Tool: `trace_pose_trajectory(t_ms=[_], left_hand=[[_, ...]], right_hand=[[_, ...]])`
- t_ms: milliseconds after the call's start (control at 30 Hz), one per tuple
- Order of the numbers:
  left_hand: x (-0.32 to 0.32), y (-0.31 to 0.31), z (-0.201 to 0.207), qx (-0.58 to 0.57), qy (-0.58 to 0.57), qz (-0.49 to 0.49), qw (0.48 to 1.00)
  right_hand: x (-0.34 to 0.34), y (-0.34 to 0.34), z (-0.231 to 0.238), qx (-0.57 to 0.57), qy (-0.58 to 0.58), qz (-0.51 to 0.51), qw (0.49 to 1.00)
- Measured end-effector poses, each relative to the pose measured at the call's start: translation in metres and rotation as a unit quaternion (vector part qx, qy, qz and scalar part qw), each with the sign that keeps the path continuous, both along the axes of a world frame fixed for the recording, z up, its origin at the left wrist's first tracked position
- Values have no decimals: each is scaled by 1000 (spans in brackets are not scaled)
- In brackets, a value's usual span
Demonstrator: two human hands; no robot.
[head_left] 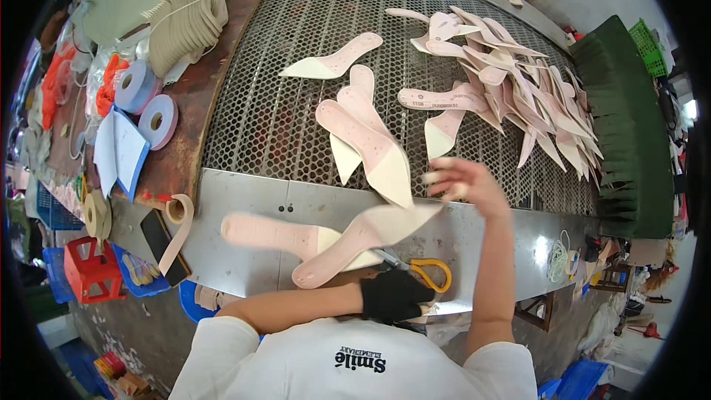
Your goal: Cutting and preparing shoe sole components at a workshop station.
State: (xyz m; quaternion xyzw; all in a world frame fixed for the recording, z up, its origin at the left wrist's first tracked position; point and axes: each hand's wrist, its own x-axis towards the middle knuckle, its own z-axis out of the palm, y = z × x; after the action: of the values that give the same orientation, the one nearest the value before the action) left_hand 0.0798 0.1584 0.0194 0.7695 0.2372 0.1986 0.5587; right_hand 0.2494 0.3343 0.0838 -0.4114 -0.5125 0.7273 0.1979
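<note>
Shirt (296,363), pink insoles (366,139), blue bin (188,302) holding pieces (209,297)

a pile of insoles (511,74) lies on the right rear part of the mesh (252,118), with several loose insoles (363,130) on the mesh's left and middle. a draped cloth (626,133) hangs right of the mesh; left of the mesh, a worktop (181,159) carries two tape rolls (143,120). in front of the mesh runs a ledge (237,192), with two overlapping insoles (355,237) above it and scissors (413,262) by the left hand (392,296). the right hand (466,181) is over the mesh's near edge.
</note>
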Motion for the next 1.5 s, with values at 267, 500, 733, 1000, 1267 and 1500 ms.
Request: trace_pose_trajectory(t_ms=[267, 500, 733, 1000, 1267, 1500], left_hand=[[35, 18, -38, 201, -157, 133, 958], [24, 30, -18, 78, -22, 49, 995], [9, 30, -24, 22, -53, 93, 994], [15, 33, -18, 28, -41, 80, 996], [23, 27, -40, 20, -51, 88, 995], [19, 28, -32, 6, -47, 94, 994]], right_hand=[[4, 102, -44, 644, -519, -5, 562], [0, 135, -40, 671, -527, -56, 519], [-146, 65, 58, 634, -277, 45, 721], [-116, 194, -23, 653, -509, -46, 559], [-104, 193, -2, 724, -479, -86, 489], [-102, 96, 33, 767, -296, -93, 561]])
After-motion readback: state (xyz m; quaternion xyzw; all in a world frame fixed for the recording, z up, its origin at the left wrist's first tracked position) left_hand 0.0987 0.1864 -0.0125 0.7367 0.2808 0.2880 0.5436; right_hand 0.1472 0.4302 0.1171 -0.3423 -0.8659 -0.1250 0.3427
